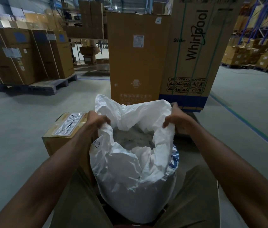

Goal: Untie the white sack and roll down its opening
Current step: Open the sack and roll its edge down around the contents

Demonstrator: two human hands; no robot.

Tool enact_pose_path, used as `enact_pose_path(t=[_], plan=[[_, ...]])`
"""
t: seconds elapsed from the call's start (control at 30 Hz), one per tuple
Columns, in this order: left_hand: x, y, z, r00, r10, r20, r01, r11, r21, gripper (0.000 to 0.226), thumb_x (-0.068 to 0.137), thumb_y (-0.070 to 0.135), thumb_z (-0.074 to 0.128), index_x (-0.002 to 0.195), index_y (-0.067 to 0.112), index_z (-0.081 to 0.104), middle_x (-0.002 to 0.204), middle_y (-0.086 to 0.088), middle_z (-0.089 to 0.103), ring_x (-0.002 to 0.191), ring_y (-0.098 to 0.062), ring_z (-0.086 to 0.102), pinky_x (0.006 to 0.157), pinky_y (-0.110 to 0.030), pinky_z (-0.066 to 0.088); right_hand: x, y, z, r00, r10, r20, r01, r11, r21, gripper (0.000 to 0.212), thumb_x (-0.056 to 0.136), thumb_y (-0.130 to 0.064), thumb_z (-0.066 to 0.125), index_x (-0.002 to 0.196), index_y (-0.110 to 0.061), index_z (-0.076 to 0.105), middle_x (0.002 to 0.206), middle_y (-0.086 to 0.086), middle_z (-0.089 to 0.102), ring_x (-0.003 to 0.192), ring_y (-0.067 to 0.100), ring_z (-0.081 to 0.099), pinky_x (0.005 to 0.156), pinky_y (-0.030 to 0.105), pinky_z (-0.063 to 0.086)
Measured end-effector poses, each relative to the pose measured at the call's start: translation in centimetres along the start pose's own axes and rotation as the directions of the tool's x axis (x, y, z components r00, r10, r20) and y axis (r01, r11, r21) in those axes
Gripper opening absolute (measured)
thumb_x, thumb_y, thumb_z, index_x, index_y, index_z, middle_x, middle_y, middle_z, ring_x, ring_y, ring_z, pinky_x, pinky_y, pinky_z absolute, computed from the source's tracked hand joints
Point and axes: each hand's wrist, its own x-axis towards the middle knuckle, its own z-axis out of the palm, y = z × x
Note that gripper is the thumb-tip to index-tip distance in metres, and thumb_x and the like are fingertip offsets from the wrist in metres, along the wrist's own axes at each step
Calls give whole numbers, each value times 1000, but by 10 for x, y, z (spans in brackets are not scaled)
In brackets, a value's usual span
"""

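White sack (134, 175), one only, stands upright on the warehouse floor (14, 122) between the person's knees, its long axis vertical and its mouth pointing up toward the camera. The mouth is untied and spread wide, showing grey contents (133, 139) inside. The far side of the rim stands up in a crumpled flap; the near side sags lower.

Both hands are on the rim, well apart, one at each side of the opening. The left hand (97, 120) has its fingers curled closed over the left edge of the plastic, pinching a fold. The right hand (176, 120) is likewise clamped on the right edge, fingers hooked down over the rim and thumb behind it.

One small cardboard box (64, 137) sits on the floor just beside the sack's left side, touching or nearly touching it, with a white label on top. Two tall cartons stand beyond the sack: a plain brown carton (136, 63) and, on its right, a Whirlpool carton (194, 51) with green straps.
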Motion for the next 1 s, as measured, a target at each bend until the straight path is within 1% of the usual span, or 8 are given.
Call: enact_pose_path(t=[0.13,0.23,0.4,0.5,0.63,0.73,0.87,1.0], plan=[[11,-7,-42,929,365,-62,-323,882,344,56,52,9,80,107,2,66,98,-16,68,90,-36,67,66,-34,51,0,26,-35,960,-227,-164,162,928,-336,87,67,11,78,138,-25,43,120,8,52,109,26,54,77,33,52],[22,-10,-75,906,411,-98,-322,822,469,56,62,-3,78,116,3,66,105,-22,69,99,-41,65,78,-39,55,1,50,-60,945,-244,-220,133,897,-421,73,66,8,79,127,-22,52,117,10,52,111,30,55,87,42,56],[21,-5,-79,939,343,30,-290,739,608,66,68,5,78,132,7,63,117,-25,70,108,-41,65,90,-40,54,0,58,-42,948,-211,-239,73,872,-484,76,72,-5,78,136,-22,41,125,15,52,110,37,59,86,44,57],[8,6,-59,964,177,198,-266,662,701,88,76,22,84,153,12,42,142,-23,57,126,-40,55,98,-41,50,3,52,-13,964,-145,-221,-32,767,-641,102,81,-23,78,159,-22,12,151,21,33,126,43,53,100,52,49],[0,23,-37,960,-15,278,-205,638,742,123,72,59,86,163,18,14,166,-21,22,148,-42,30,114,-51,38,14,43,20,960,-147,-239,-92,639,-764,137,75,-56,78,158,-19,-24,165,28,-11,147,59,11,117,72,14],[3,31,-24,910,-30,414,-224,804,551,155,43,80,87,163,31,3,171,-8,13,153,-37,24,120,-52,31,27,31,53,967,-194,-167,-12,619,-785,149,65,-72,78,160,-13,-21,162,30,-27,149,58,-17,110,78,-10],[3,47,16,853,78,517,-229,945,234,77,93,51,69,154,20,35,140,1,44,120,-17,45,97,-31,39,47,14,106,979,-203,23,151,643,-750,109,87,-74,58,164,-19,3,168,25,-14,153,49,-16,116,71,-11],[32,24,79,891,111,441,-319,844,431,57,94,52,66,129,7,64,116,-8,62,113,-32,63,95,-45,53,77,20,141,978,-166,126,207,696,-687,80,97,-50,61,159,-18,23,166,22,11,155,44,2,119,68,3]])
